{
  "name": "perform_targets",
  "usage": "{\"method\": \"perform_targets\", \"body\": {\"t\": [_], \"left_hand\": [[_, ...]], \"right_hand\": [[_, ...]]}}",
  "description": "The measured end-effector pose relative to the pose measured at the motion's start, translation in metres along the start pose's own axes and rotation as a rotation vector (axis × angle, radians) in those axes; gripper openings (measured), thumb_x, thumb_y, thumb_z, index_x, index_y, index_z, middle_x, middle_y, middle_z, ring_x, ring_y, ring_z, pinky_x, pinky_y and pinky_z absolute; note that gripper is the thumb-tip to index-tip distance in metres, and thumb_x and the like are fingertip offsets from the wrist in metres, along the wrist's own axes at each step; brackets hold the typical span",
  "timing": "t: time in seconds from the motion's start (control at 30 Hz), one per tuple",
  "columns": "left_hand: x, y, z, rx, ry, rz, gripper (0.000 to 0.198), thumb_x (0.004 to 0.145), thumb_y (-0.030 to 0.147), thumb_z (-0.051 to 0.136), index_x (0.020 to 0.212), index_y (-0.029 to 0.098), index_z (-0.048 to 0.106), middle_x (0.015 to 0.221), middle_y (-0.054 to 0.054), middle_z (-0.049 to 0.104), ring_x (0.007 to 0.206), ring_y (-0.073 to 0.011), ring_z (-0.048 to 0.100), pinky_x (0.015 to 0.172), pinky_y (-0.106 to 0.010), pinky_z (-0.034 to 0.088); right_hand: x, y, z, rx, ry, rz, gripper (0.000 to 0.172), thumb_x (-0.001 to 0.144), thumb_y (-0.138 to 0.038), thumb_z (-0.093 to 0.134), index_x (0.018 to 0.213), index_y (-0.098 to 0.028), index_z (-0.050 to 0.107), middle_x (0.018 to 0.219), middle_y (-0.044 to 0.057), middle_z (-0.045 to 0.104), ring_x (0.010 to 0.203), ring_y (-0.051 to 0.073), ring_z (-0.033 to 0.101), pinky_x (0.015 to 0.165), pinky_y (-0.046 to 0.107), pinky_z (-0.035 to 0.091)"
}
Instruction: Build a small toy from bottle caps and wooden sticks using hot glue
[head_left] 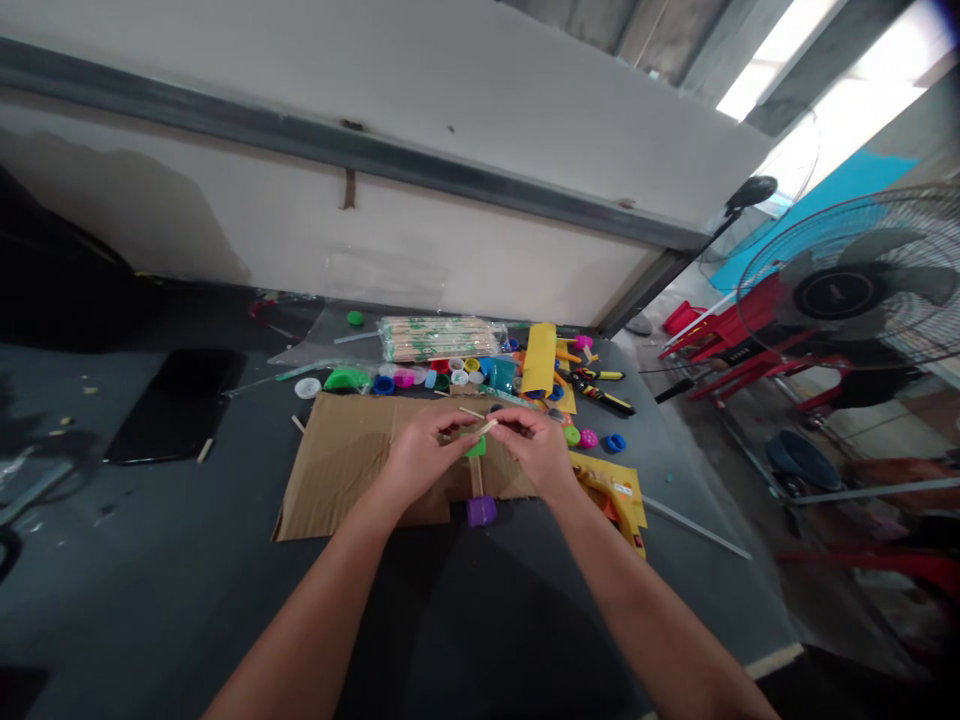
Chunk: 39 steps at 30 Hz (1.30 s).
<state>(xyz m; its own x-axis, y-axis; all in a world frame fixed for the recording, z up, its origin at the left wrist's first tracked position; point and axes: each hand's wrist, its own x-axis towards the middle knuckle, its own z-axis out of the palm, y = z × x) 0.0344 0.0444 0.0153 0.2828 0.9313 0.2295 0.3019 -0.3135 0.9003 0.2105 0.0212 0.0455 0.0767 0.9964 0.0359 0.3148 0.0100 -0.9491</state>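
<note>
Your left hand (424,450) and right hand (538,452) each pinch a short wooden stick (488,428) between the fingertips, above the cardboard sheet (341,450). Just below it shows the green cap (477,448), with the purple cap (481,512) at six o'clock (wooden strips (477,478) run between them). On your worktop (195,560), a packet of sticks (442,340) lies at eleven o'clock.

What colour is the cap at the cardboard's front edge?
The cap is purple, seen in the head view.
</note>
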Motion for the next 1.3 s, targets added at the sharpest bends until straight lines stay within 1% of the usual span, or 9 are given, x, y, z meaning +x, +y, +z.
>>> {"method": "perform_targets", "body": {"t": [0.17,0.27,0.37,0.43,0.6,0.83,1.07,1.2,1.3], "left_hand": [[-0.001,-0.002,0.001,0.081,0.012,0.067,0.011,0.084,0.026,0.063,0.09,0.025,0.072,0.092,-0.001,0.073,0.089,-0.0178,0.066,0.084,-0.032,0.051],[-0.001,-0.004,-0.002,0.16,0.027,0.12,0.011,0.086,0.028,0.061,0.088,0.024,0.071,0.089,-0.002,0.072,0.087,-0.0183,0.065,0.082,-0.033,0.051],[-0.001,-0.004,-0.006,0.246,0.023,0.182,0.01,0.086,0.026,0.06,0.085,0.023,0.07,0.087,-0.003,0.071,0.087,-0.0192,0.064,0.082,-0.034,0.05],[0.0,-0.004,-0.008,0.287,0.014,0.211,0.01,0.085,0.024,0.06,0.084,0.023,0.07,0.085,-0.003,0.071,0.086,-0.0197,0.064,0.081,-0.034,0.05],[0.0,-0.003,-0.009,0.307,0.021,0.192,0.01,0.086,0.024,0.059,0.085,0.023,0.069,0.085,-0.004,0.071,0.085,-0.0202,0.064,0.079,-0.034,0.05],[0.0,-0.005,-0.011,0.32,0.068,0.168,0.01,0.085,0.023,0.06,0.082,0.024,0.07,0.082,-0.002,0.071,0.083,-0.0191,0.063,0.078,-0.033,0.049],[0.001,-0.007,-0.011,0.329,0.079,0.107,0.01,0.085,0.028,0.061,0.083,0.024,0.07,0.085,-0.002,0.072,0.085,-0.02,0.064,0.078,-0.033,0.049],[0.001,-0.009,-0.011,0.332,0.089,0.077,0.012,0.086,0.03,0.06,0.084,0.025,0.071,0.085,-0.002,0.072,0.085,-0.0203,0.064,0.079,-0.033,0.05],[0.001,-0.01,-0.01,0.325,0.086,0.07,0.011,0.086,0.028,0.06,0.084,0.025,0.071,0.085,-0.002,0.072,0.084,-0.0199,0.064,0.078,-0.033,0.05]], "right_hand": [[-0.002,0.003,0.004,0.096,0.02,-0.017,0.017,0.074,-0.031,0.069,0.086,-0.021,0.074,0.081,0.002,0.073,0.073,0.019,0.066,0.067,0.03,0.051],[-0.003,0.007,0.003,0.046,0.027,-0.066,0.017,0.076,-0.03,0.068,0.089,-0.022,0.075,0.084,0.003,0.074,0.078,0.019,0.066,0.071,0.031,0.052],[-0.005,0.013,0.0,-0.123,-0.003,-0.171,0.024,0.08,-0.031,0.066,0.102,-0.024,0.074,0.087,0.004,0.073,0.073,0.018,0.064,0.066,0.03,0.052],[-0.006,0.015,-0.004,-0.257,-0.017,-0.298,0.028,0.083,-0.031,0.065,0.109,-0.026,0.072,0.092,0.005,0.071,0.074,0.018,0.064,0.064,0.03,0.052],[-0.007,0.014,-0.012,-0.598,-0.022,-0.648,0.03,0.09,-0.027,0.057,0.118,-0.026,0.068,0.102,0.008,0.069,0.097,0.022,0.063,0.086,0.036,0.052],[-0.01,0.014,-0.02,-0.978,-0.018,-0.805,0.041,0.091,-0.017,0.051,0.129,-0.027,0.061,0.108,0.01,0.066,0.098,0.025,0.059,0.086,0.04,0.051],[-0.011,0.016,-0.026,-0.936,0.022,-0.75,0.039,0.088,-0.017,0.054,0.125,-0.025,0.063,0.11,0.009,0.066,0.099,0.024,0.06,0.087,0.04,0.05],[-0.011,0.013,-0.024,-0.709,0.09,-0.685,0.031,0.089,-0.019,0.053,0.116,-0.024,0.067,0.105,0.009,0.069,0.099,0.023,0.062,0.089,0.04,0.05],[-0.012,0.007,-0.018,-0.494,0.113,-0.537,0.025,0.09,-0.025,0.051,0.108,-0.024,0.069,0.101,0.008,0.07,0.091,0.021,0.065,0.078,0.036,0.053]]}}
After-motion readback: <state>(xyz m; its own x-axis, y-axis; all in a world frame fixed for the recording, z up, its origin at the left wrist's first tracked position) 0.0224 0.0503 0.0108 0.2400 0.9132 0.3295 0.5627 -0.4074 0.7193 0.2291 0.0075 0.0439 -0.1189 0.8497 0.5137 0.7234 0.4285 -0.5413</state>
